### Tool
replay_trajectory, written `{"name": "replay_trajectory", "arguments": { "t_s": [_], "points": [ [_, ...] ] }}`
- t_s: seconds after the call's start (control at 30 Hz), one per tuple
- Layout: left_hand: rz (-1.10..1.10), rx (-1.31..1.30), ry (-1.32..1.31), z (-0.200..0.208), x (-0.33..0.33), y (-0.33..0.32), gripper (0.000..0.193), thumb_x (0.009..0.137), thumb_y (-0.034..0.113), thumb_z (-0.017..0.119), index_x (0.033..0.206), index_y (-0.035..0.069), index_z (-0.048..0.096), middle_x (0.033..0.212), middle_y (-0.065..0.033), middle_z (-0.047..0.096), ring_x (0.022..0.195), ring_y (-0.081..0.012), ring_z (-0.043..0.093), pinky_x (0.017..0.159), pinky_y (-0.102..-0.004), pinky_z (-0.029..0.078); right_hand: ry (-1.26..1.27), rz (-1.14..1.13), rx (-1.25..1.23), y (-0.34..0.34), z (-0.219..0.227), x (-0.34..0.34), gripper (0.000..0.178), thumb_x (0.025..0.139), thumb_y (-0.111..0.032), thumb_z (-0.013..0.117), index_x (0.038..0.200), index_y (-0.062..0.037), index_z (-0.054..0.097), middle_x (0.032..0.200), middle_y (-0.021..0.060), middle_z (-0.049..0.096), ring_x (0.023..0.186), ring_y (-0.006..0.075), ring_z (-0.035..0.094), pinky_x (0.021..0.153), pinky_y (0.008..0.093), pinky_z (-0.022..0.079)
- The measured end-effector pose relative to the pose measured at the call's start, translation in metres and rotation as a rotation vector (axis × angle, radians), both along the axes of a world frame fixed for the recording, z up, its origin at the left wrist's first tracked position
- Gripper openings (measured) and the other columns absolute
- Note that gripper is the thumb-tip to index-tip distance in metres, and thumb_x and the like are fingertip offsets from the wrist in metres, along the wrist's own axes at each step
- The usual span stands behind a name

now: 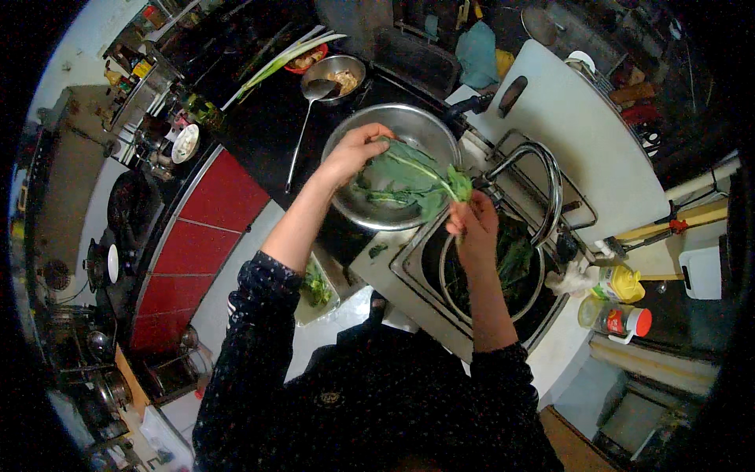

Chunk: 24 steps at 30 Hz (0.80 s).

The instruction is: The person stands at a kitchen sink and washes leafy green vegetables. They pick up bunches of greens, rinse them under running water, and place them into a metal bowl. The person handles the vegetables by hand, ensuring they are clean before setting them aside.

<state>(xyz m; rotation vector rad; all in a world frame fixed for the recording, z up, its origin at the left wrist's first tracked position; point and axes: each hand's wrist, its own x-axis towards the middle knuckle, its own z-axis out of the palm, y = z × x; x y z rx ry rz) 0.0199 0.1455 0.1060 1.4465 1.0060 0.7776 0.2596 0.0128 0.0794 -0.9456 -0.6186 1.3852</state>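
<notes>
A large green leaf (408, 175) with a pale stem stretches between my two hands. My left hand (358, 153) pinches its broad end, over the left side of a wide steel bowl (343, 208). Lower and to the right, my right hand (475, 226) is closed on the stem end, between the bowl and the sink. Some torn green pieces lie in the bowl beneath the leaf. Below my right forearm, a round pot or basin (543, 277) in the sink holds more dark leaves (515, 259).
A curved chrome faucet (553, 189) arches over the sink. Behind the bowl stand a small steel bowl (358, 67) with a ladle (303, 145) and some green onions (275, 67). A white cutting board (566, 134) leans at the right. Near my left elbow, a container (318, 287) holds greens.
</notes>
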Motion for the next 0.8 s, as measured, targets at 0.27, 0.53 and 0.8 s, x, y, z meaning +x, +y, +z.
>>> {"name": "replay_trajectory", "arguments": {
  "t_s": [0.27,0.53,0.8],
  "points": [
    [-0.160,0.209,0.646,-0.098,0.007,0.024,0.024,0.082,0.008,0.061,0.105,0.005,0.062,0.104,-0.0115,0.065,0.093,-0.0229,0.063,0.081,-0.0336,0.050,-1.232,-0.331,-0.076,-0.081,-0.102,0.093,0.028,0.085,-0.002,0.058,0.112,-0.0004,0.052,0.105,0.0140,0.059,0.095,0.0283,0.061,0.082,0.0342,0.048],
    [-0.199,0.267,1.239,-0.168,0.000,0.011,0.025,0.071,0.012,0.069,0.096,0.006,0.066,0.090,-0.0130,0.068,0.082,-0.0347,0.065,0.075,-0.0476,0.052,-1.847,-0.089,-0.101,-0.136,-0.126,0.122,0.039,0.076,-0.002,0.062,0.114,-0.0043,0.053,0.117,0.0172,0.055,0.110,0.0356,0.051,0.093,0.0436,0.042],
    [-0.009,0.363,0.871,-0.121,-0.052,0.029,0.010,0.077,0.003,0.068,0.086,0.000,0.064,0.079,-0.0100,0.065,0.067,-0.0181,0.062,0.062,-0.0320,0.050,-1.383,-0.128,0.275,-0.069,-0.088,0.086,0.025,0.078,-0.001,0.060,0.103,-0.0056,0.060,0.103,0.0141,0.060,0.092,0.0305,0.058,0.080,0.0389,0.047]
  ]
}}
